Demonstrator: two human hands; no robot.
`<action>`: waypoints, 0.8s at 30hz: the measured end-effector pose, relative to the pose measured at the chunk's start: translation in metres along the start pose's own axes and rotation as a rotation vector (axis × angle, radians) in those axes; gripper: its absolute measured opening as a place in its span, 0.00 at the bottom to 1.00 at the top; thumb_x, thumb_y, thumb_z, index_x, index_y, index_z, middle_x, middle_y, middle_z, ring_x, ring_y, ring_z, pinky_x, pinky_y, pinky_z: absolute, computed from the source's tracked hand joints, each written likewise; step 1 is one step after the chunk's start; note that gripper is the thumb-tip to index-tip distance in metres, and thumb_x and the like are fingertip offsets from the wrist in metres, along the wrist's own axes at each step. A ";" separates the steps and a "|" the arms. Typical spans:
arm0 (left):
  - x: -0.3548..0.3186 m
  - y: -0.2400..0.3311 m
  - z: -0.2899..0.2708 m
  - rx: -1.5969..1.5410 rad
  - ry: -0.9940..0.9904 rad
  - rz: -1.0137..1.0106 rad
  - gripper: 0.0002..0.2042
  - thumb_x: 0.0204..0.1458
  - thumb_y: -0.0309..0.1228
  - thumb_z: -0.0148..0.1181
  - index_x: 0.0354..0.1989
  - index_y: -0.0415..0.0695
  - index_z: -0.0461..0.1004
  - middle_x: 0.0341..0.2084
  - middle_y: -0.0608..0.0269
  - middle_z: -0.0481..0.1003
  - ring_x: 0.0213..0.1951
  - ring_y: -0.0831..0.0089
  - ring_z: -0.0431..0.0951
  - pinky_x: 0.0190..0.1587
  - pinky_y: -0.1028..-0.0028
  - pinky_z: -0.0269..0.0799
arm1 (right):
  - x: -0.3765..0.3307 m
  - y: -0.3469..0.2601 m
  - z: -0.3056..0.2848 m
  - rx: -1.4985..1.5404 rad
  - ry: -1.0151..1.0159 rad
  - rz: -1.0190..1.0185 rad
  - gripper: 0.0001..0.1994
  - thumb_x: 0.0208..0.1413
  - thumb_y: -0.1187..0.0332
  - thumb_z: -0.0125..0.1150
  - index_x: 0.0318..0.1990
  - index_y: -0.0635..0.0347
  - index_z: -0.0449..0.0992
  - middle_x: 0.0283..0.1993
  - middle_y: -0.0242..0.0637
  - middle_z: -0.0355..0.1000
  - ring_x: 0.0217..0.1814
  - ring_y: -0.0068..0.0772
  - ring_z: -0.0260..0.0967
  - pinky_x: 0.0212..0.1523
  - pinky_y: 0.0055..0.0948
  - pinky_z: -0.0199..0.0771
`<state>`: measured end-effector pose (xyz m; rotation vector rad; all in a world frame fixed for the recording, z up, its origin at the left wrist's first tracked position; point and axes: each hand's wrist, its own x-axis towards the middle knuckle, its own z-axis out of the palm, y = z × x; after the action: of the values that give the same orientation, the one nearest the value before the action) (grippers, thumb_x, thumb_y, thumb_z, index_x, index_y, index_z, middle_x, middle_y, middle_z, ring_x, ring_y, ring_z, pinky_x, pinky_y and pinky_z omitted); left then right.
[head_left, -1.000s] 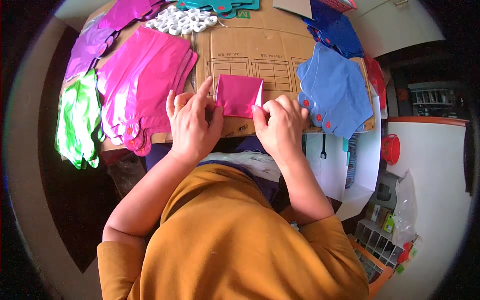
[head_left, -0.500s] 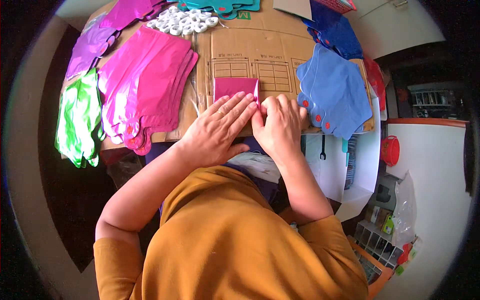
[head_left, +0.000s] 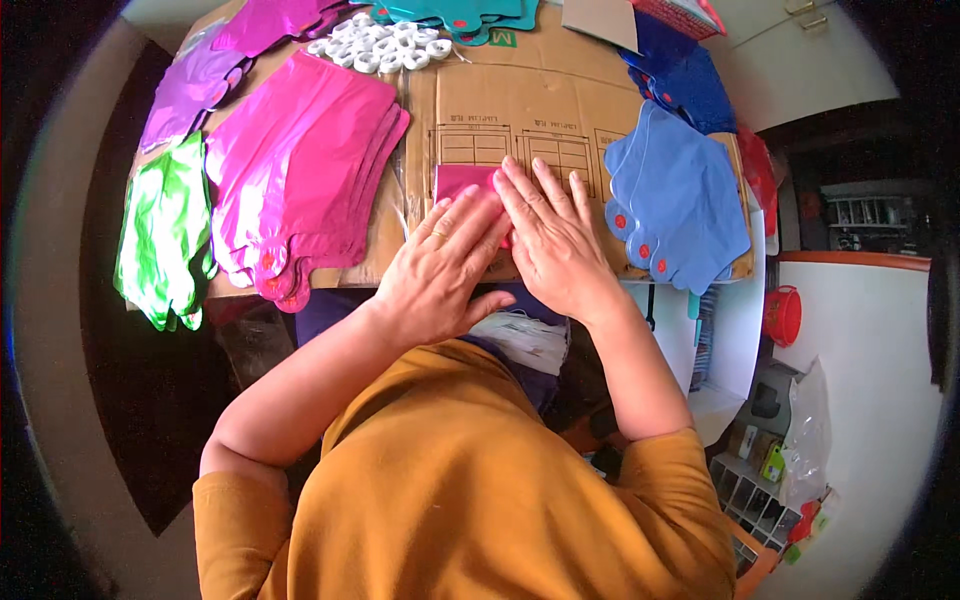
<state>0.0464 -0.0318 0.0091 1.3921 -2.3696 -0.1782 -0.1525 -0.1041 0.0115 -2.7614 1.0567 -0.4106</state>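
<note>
A folded square of shiny dark pink foil (head_left: 462, 178) lies on the cardboard near its front edge. My left hand (head_left: 435, 255) rests flat over its near part, fingers stretched out, a ring on one finger. Against it on the right lies my right hand (head_left: 560, 240), its fingers straight and a little spread, tips over the foil's right side. Both hands hide most of the square. To the left is a stack of flat pink foil sheets (head_left: 300, 160) with scalloped ends and red dots, looking like uninflated balloons. A similar light blue stack (head_left: 680, 185) lies to the right.
The cardboard (head_left: 560, 85) covers the work surface. Bright green foil (head_left: 165, 230) hangs over its left edge, with purple foil (head_left: 185, 100) behind. Small white ribbon rolls (head_left: 385, 45) and teal foil (head_left: 480, 12) lie at the back. Dark blue foil (head_left: 690, 85) sits back right.
My right hand's fingers were curled at the foil's right edge; now they are stretched out flat over it. My left hand stays on the foil. The whole view has shifted slightly.
</note>
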 end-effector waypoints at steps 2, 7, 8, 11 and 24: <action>-0.003 0.000 0.001 -0.008 0.028 -0.040 0.39 0.56 0.58 0.58 0.72 0.49 0.61 0.71 0.38 0.54 0.71 0.41 0.55 0.73 0.49 0.50 | 0.000 0.000 -0.001 -0.010 -0.005 -0.012 0.31 0.63 0.66 0.51 0.74 0.56 0.56 0.79 0.39 0.49 0.81 0.50 0.44 0.77 0.60 0.35; -0.005 0.002 -0.003 0.080 0.004 -0.088 0.37 0.56 0.58 0.58 0.73 0.59 0.61 0.72 0.39 0.53 0.72 0.41 0.53 0.73 0.49 0.49 | -0.001 0.000 0.000 -0.008 -0.007 -0.015 0.31 0.64 0.65 0.51 0.74 0.55 0.57 0.80 0.39 0.48 0.81 0.50 0.43 0.77 0.61 0.35; -0.005 0.002 -0.003 0.067 -0.006 -0.099 0.36 0.56 0.59 0.57 0.73 0.61 0.61 0.72 0.40 0.52 0.72 0.40 0.52 0.73 0.49 0.49 | -0.001 0.001 0.000 -0.008 -0.010 -0.017 0.30 0.64 0.65 0.51 0.74 0.55 0.57 0.80 0.39 0.48 0.81 0.50 0.43 0.77 0.61 0.35; -0.006 0.005 -0.004 0.107 -0.005 -0.108 0.37 0.56 0.60 0.56 0.73 0.61 0.61 0.73 0.40 0.51 0.73 0.40 0.51 0.73 0.48 0.47 | 0.000 0.002 -0.003 -0.019 -0.018 -0.028 0.31 0.64 0.64 0.51 0.74 0.55 0.57 0.80 0.39 0.48 0.81 0.50 0.43 0.77 0.63 0.35; -0.016 -0.007 -0.027 -0.463 0.403 -0.635 0.26 0.50 0.40 0.71 0.55 0.40 0.74 0.45 0.49 0.74 0.48 0.52 0.75 0.56 0.58 0.68 | -0.001 -0.001 -0.001 0.028 0.012 -0.021 0.31 0.63 0.64 0.54 0.74 0.54 0.57 0.79 0.40 0.49 0.80 0.51 0.45 0.77 0.62 0.34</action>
<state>0.0696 -0.0195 0.0271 1.6895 -1.3947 -0.5212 -0.1525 -0.1027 0.0126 -2.7512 1.0168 -0.4425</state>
